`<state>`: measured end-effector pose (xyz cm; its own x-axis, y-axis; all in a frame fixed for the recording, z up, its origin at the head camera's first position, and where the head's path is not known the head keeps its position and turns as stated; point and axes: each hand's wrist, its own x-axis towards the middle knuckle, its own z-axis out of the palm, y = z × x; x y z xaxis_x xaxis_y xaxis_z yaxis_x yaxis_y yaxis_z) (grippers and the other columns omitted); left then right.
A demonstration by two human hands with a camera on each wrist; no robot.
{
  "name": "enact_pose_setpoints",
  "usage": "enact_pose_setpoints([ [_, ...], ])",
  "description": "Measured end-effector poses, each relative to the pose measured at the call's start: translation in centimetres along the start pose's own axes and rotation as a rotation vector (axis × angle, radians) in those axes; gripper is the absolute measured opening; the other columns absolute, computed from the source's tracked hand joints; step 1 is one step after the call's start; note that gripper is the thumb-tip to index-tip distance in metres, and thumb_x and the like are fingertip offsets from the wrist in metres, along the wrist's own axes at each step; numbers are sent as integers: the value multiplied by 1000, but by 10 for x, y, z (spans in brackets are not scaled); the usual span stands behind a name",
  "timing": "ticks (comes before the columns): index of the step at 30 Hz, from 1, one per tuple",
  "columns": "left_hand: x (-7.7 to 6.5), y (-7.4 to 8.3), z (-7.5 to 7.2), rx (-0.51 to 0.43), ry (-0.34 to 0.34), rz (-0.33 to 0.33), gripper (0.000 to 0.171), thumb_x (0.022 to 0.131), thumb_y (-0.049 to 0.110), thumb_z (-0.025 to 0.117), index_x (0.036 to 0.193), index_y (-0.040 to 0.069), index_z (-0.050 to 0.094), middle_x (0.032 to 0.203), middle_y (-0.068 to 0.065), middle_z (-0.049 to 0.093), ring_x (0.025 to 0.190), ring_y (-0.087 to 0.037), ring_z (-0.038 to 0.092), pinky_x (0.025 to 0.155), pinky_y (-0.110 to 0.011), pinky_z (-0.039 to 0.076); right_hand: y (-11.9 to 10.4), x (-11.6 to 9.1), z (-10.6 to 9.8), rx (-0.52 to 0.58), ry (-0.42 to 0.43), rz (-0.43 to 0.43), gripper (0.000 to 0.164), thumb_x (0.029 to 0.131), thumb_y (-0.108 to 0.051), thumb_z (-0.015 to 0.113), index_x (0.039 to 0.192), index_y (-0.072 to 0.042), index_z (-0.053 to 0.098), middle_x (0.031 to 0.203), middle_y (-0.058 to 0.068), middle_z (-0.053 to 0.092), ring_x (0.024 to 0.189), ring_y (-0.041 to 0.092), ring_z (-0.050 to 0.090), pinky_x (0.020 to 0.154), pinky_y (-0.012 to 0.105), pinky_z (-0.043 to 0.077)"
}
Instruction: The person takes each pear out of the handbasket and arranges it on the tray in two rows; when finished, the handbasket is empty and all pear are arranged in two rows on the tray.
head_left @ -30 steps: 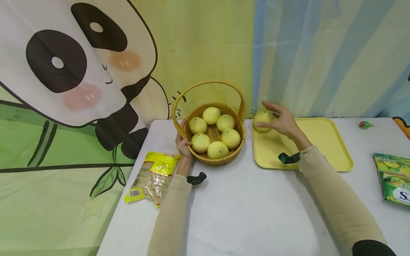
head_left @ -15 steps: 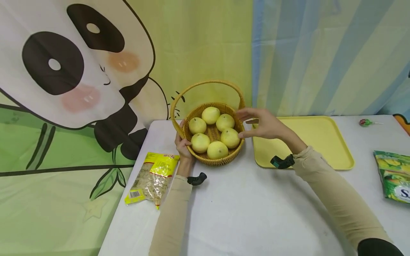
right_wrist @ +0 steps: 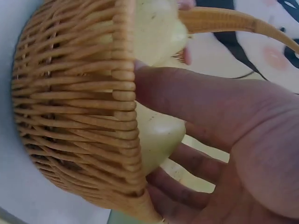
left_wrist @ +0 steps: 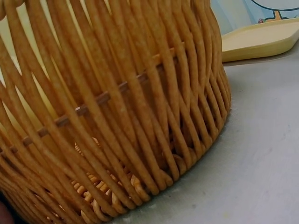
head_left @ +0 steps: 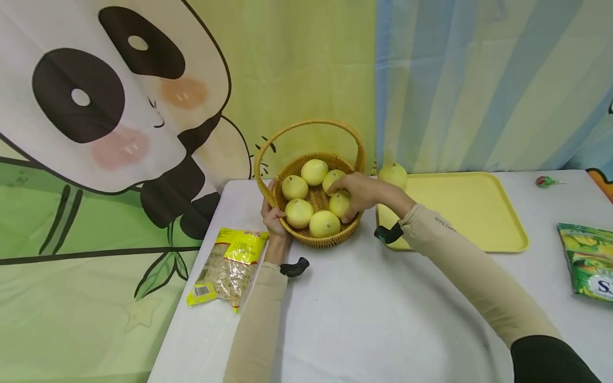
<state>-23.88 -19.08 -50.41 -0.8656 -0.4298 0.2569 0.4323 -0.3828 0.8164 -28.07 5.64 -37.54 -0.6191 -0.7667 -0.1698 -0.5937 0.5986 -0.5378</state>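
Near the back edge of the desk (head_left: 364,314), the left hand (head_left: 274,218) curls its fingers round the left side of the basket (head_left: 325,243); inside, at right, the right hand (head_left: 361,192) clasps a pale-yellow fruit (head_left: 339,204) between half-open fingers.

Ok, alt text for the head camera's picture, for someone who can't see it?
A person's left hand holds a wicker basket of six yellow fruits while the right hand grips one fruit inside. To the right, another fruit sits at the corner of a yellow tray on a white table.
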Motion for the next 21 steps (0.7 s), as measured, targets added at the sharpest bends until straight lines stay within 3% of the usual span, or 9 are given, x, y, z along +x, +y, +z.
enact_pose_setpoints([
  [9, 1, 0, 1, -50, 23, -29, 94, 67, -8, 26, 159, -3, 41, 167, -16, 43, 155, -29, 39, 127, -38, 29, -11, 18, -5, -52, -111, 127, 76, 73, -22, 97, 142, -8, 67, 147, 16, 59, 129, 28, 56, 100, 44, 54],
  [15, 0, 0, 4, -52, 24, -36, 94, 67, -8, 28, 159, -2, 42, 167, -17, 43, 155, -27, 39, 127, -38, 29, -18, 22, -1, -113, -133, 181, 78, 69, -17, 100, 139, -9, 68, 150, 17, 51, 132, 29, 50, 105, 44, 52],
  [21, 0, 0, 4, -67, 38, -28, 93, 67, -8, 27, 158, -3, 44, 165, -17, 46, 153, -28, 41, 127, -39, 29, -19, 18, 6, -107, -113, 141, 72, 72, -11, 98, 137, -8, 68, 145, 16, 59, 131, 30, 54, 105, 45, 53],
])
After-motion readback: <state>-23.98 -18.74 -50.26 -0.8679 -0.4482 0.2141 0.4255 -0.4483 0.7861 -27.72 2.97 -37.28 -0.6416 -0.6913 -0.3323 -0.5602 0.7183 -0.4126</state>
